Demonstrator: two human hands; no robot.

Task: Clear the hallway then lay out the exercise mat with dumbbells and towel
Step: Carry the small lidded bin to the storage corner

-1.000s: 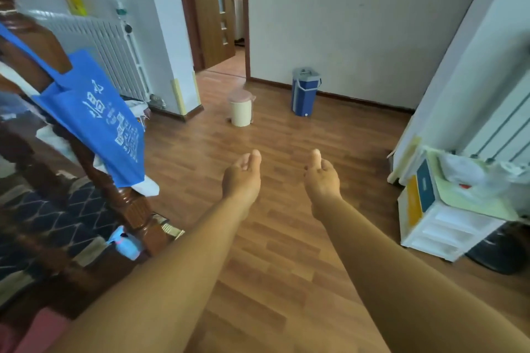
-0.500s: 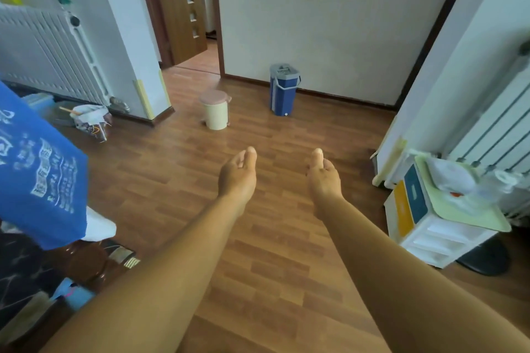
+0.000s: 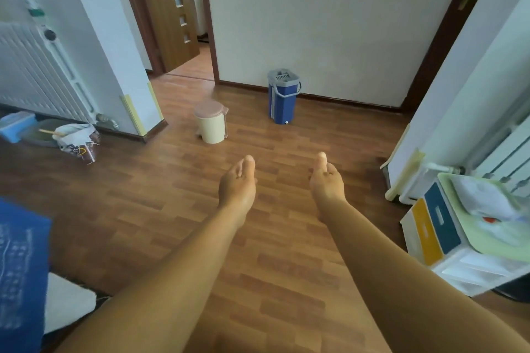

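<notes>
At about eight o'clock a blue bag with white print is cut off by the left and bottom edges, its lettering too blurred to read, and the pale cloth beside it runs partly under it. At four o'clock the drawer unit is clipped by the right edge, the things in the green tray on top of it are too smeared to name, and a dark object behind its lower corner is mostly hidden. At ten o'clock the radiator and a blue box run off the left edge, and past the open door at twelve o'clock only a sliver of the next room shows.
</notes>
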